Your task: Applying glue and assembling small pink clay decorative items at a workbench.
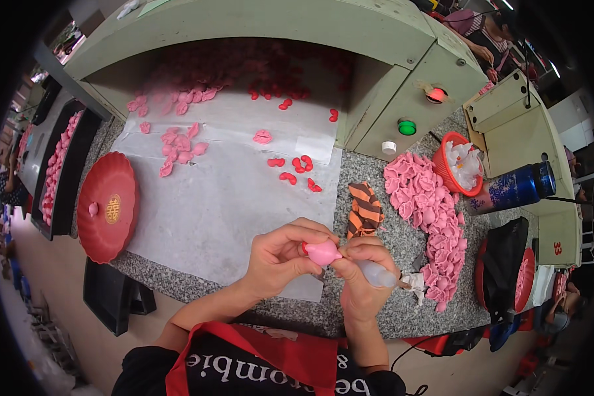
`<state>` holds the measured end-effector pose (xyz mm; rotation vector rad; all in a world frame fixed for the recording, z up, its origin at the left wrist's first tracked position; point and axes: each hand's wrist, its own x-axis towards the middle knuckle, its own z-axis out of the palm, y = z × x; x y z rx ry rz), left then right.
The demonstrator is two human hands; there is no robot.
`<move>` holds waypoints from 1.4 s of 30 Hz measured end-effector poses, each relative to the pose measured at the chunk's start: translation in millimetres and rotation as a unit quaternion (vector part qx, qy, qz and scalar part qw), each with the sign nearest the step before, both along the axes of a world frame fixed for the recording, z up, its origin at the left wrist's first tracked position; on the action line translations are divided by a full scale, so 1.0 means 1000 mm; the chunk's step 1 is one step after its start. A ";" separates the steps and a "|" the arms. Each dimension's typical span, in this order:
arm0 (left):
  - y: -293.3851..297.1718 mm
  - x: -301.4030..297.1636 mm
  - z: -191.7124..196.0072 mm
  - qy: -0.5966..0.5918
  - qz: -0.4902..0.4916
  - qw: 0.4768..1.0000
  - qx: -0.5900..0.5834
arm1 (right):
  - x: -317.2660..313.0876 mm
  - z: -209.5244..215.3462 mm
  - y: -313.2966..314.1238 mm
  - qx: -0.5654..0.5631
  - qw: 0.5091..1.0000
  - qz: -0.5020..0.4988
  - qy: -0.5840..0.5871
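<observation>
Above the front edge of the work surface, my left hand [276, 259] pinches a small rounded pink piece [324, 252] between thumb and fingers. A bit of red shows at the piece's left end. My right hand [361, 290] is closed around a small translucent squeeze bottle [375, 272]. Its thumb and fingertip also meet the right tip of the pink piece. Beyond my hands, several curved red pieces [288, 178] lie on the white paper [224, 191]. A single pink piece with a slit [263, 136] sits farther back, near a cluster of pink pieces [178, 146].
A pale green hooded cabinet [264, 30] covers the back, with more pieces beneath. At left stands a red scalloped dish [105, 224]. To the right are a pink heap [429, 211], a striped cloth [364, 210], a red basket [450, 178] and a blue tumbler [518, 188].
</observation>
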<state>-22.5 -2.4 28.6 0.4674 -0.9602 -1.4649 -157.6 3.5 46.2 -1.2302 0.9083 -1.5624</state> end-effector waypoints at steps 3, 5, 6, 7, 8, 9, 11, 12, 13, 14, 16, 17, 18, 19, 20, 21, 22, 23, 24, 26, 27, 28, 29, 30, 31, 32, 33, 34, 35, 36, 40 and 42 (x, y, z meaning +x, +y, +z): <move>0.001 0.001 0.003 -0.010 0.008 1.000 0.001 | 0.000 0.000 -0.001 -0.016 1.000 -0.002 0.025; 0.002 0.001 0.005 -0.011 0.007 1.000 0.009 | -0.001 -0.003 -0.001 -0.006 1.000 0.001 0.024; 0.002 0.002 0.006 -0.017 0.006 1.000 0.019 | -0.002 -0.003 -0.001 0.004 1.000 0.003 0.022; 0.002 0.002 0.007 -0.023 0.006 0.999 0.028 | -0.002 -0.003 -0.001 0.004 1.000 0.004 0.023; 0.002 0.003 0.007 -0.023 0.008 0.999 0.029 | -0.004 -0.002 -0.001 0.026 0.999 0.010 0.029; 0.001 0.003 0.006 -0.042 0.006 0.998 0.037 | -0.005 -0.001 -0.002 0.048 0.998 0.017 0.036; 0.000 0.005 0.006 -0.060 0.009 0.997 0.048 | -0.005 0.008 -0.006 0.100 0.994 0.043 0.031; 0.000 0.005 0.009 -0.073 0.009 0.995 0.072 | -0.006 0.011 -0.008 0.150 0.986 0.066 0.027; -0.001 0.005 0.012 -0.085 0.007 0.992 0.095 | -0.009 0.013 -0.010 0.152 0.986 0.068 0.029; -0.002 0.006 0.014 -0.082 0.009 0.992 0.096 | -0.012 0.014 -0.012 0.156 0.981 0.105 0.042; -0.004 0.009 0.018 -0.068 -0.008 0.992 0.108 | -0.017 0.013 -0.015 0.162 0.974 0.145 0.057; -0.005 0.011 0.019 -0.065 -0.006 0.992 0.110 | -0.019 0.011 -0.017 0.163 0.971 0.162 0.060; -0.005 0.014 0.019 -0.100 -0.021 0.988 0.116 | -0.021 0.009 -0.017 0.164 0.968 0.179 0.063; -0.006 0.017 0.019 -0.134 -0.037 0.983 0.121 | -0.021 0.009 -0.018 0.166 0.967 0.181 0.065; -0.008 0.019 0.021 -0.131 -0.035 0.983 0.123 | -0.022 0.010 -0.019 0.159 0.966 0.183 0.087; -0.009 0.021 0.024 -0.152 -0.048 0.979 0.129 | -0.022 0.010 -0.019 0.152 0.965 0.185 0.108; -0.009 0.022 0.026 -0.173 -0.063 0.974 0.135 | -0.022 0.010 -0.020 0.153 0.964 0.186 0.111; -0.009 0.022 0.026 -0.171 -0.062 0.974 0.135 | -0.021 0.011 -0.021 0.120 0.965 0.193 0.133; -0.008 0.021 0.027 -0.165 -0.058 0.975 0.136 | -0.021 0.012 -0.021 0.086 0.964 0.199 0.155; -0.007 0.020 0.025 -0.159 -0.054 0.976 0.137 | -0.019 0.011 -0.021 0.069 0.968 0.184 0.154; -0.007 0.019 0.023 -0.131 -0.043 0.979 0.151 | -0.016 0.011 -0.020 0.052 0.973 0.169 0.152; -0.007 0.018 0.020 -0.104 -0.031 0.980 0.164 | -0.013 0.008 -0.019 0.050 0.972 0.169 0.153; -0.006 0.017 0.018 -0.103 -0.031 0.981 0.163 | -0.008 0.005 -0.018 0.045 0.979 0.144 0.134; -0.005 0.016 0.016 -0.089 -0.025 0.982 0.164 | -0.005 0.004 -0.018 0.040 0.986 0.119 0.114; -0.004 0.016 0.014 -0.075 -0.017 0.983 0.167 | -0.003 0.005 -0.017 0.040 0.986 0.119 0.114; -0.005 0.016 0.012 -0.075 -0.017 0.983 0.167 | -0.001 0.008 -0.017 0.027 0.986 0.112 0.124; -0.005 0.016 0.010 -0.100 0.005 0.989 0.108 | 0.000 0.009 -0.017 0.015 0.985 0.105 0.135; -0.006 0.015 0.010 -0.123 0.025 0.991 0.049 | -0.001 0.008 -0.017 0.015 0.985 0.104 0.135; -0.005 0.015 0.010 -0.123 0.023 0.991 0.050 | -0.004 0.007 -0.018 0.006 0.985 0.109 0.135; -0.005 0.016 0.010 -0.163 0.037 0.986 0.017 | -0.005 0.005 -0.018 -0.004 0.984 0.115 0.134; -0.005 0.016 0.008 -0.225 0.066 0.972 -0.025 | -0.003 0.001 -0.016 0.004 0.986 0.106 0.126; -0.006 0.016 0.010 -0.229 0.069 0.971 -0.026 | -0.002 -0.002 -0.015 0.004 0.989 0.089 0.114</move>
